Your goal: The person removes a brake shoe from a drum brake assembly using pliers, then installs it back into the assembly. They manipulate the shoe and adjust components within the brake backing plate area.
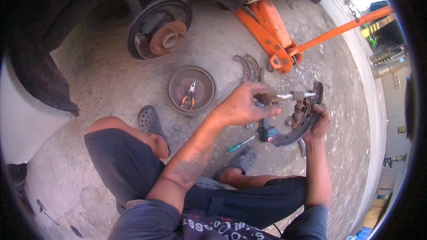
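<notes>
My right hand (319, 122) is closed around a curved, dark brake shoe (291, 138), lifted over the ground in front of me. A shiny metal rod with a rusty sleeve (297, 96) lies against the shoe's upper part. Reaching in from the left, my left hand (249, 105) has its thumb and fingers apart, with slightly blurred fingertips at the rod's left end. Whether they touch the rod I cannot make out. Under my hands stands a blue and black cordless power tool (267, 132), partly hidden. A green-handled screwdriver (240, 144) lies by my shoe.
A brake drum (171, 93) lies on the ground with orange-handled pliers (190, 94) inside. Beyond it is an exposed wheel hub (167, 38) on the raised vehicle. Other brake shoes (249, 66) lie near an orange floor jack (271, 35), whose long handle (342, 29) slants rightward.
</notes>
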`<state>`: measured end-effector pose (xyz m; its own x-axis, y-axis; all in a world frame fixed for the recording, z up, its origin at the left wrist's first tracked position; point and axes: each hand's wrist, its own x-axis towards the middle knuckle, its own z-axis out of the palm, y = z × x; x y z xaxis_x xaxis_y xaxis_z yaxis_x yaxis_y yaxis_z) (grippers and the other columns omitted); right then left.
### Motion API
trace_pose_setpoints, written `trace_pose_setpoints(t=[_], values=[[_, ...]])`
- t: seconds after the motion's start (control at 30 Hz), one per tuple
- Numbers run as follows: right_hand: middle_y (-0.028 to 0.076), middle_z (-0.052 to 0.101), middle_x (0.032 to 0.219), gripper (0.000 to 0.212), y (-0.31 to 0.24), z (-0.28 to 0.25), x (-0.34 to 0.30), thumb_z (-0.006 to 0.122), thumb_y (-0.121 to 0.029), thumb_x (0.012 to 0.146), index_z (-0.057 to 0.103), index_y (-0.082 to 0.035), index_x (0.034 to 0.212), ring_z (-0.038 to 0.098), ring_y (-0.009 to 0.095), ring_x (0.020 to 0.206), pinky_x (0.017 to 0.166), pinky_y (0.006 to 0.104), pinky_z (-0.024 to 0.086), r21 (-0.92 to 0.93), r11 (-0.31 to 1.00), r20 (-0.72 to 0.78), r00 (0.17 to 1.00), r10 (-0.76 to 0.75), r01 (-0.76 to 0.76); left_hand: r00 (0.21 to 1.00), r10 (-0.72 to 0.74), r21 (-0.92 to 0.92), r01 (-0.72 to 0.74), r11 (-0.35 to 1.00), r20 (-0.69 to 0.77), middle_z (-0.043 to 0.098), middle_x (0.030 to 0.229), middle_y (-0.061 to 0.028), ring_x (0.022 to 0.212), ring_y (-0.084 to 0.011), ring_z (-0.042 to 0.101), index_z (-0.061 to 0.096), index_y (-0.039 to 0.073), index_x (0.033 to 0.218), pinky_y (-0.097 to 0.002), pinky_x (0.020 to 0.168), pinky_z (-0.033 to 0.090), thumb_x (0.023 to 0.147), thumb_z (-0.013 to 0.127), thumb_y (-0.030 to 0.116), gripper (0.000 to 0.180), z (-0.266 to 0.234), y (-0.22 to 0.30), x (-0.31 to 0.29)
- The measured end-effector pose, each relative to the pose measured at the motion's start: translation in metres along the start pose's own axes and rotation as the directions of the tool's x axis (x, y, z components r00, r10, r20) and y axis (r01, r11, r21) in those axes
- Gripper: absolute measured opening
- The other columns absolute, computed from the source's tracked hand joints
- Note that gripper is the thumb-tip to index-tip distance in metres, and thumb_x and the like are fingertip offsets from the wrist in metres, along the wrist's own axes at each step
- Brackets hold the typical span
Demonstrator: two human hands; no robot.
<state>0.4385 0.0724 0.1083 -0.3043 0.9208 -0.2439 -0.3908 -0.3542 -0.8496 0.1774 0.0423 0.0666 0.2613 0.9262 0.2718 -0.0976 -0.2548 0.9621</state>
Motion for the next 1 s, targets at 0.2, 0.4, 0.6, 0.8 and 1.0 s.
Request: trace_pose_setpoints(t=[0.2,0.4,0.6,0.8,1.0], values=[[0.012,0.063,0.109,0.049,0.008,0.049,-0.008,0.066,-0.017,0.084,0.049,0.003,0.125,0.061,0.02,0.098,0.085,0.0335,0.05,-0.732,0.658,-0.109,0.923,-0.368,0.176,0.986,0.067,0.227,-0.032,0.973,-0.15,0.058,0.118,-0.0271,0.114,-0.0354,0.057,0.041,-0.009,0.134,-0.0422,0.097,0.044,0.084,0.07,0.042,0.078,0.035,-0.015,0.006],[0.018,0.057,0.124,0.049,0.013,0.067,-0.024,0.06,-0.016,0.091,0.044,0.003,0.133,0.055,0.03,0.115,0.1,0.0397,0.04,-0.874,0.435,0.147,0.97,-0.193,0.219,0.946,0.253,0.14,-0.227,0.964,-0.204,0.054,0.121,-0.0229,0.112,-0.0328,0.055,0.034,-0.007,0.136,-0.0411,0.099,0.042,0.07,0.08,0.051,0.099,0.074,-0.02,0.01],[0.025,0.049,0.134,0.05,-0.003,0.067,-0.039,0.057,-0.011,0.086,0.047,-0.002,0.134,0.046,0.039,0.126,0.105,0.0425,0.038,-0.913,-0.017,0.409,0.909,-0.085,0.409,0.985,-0.152,-0.219,0.131,0.967,-0.083,0.065,0.098,-0.0071,0.087,-0.0129,0.059,0.053,-0.003,0.119,-0.0292,0.074,0.051,0.075,0.082,0.023,0.059,0.052,-0.015,0.004],[0.022,0.062,0.113,0.039,-0.016,0.045,-0.024,0.064,-0.021,0.086,0.059,-0.001,0.12,0.059,0.039,0.108,0.093,0.0429,0.046,-0.955,-0.114,0.296,0.893,-0.34,0.273,0.975,-0.197,-0.711,0.208,0.672,0.098,0.068,0.095,-0.0174,0.072,-0.0241,0.067,0.051,-0.01,0.12,-0.0338,0.069,0.055,0.072,0.06,0.005,0.051,0.034,-0.018,0.0],[0.023,0.063,0.111,0.039,-0.01,0.04,-0.024,0.065,-0.023,0.087,0.059,0.0,0.119,0.061,0.04,0.102,0.088,0.0427,0.048,-0.941,0.238,0.226,0.97,-0.093,0.242,0.975,-0.173,-0.823,0.212,0.527,0.14,0.065,0.101,-0.0203,0.08,-0.0242,0.066,0.048,-0.014,0.122,-0.0336,0.072,0.055,0.066,0.061,0.007,0.061,0.021,-0.022,-0.005]])
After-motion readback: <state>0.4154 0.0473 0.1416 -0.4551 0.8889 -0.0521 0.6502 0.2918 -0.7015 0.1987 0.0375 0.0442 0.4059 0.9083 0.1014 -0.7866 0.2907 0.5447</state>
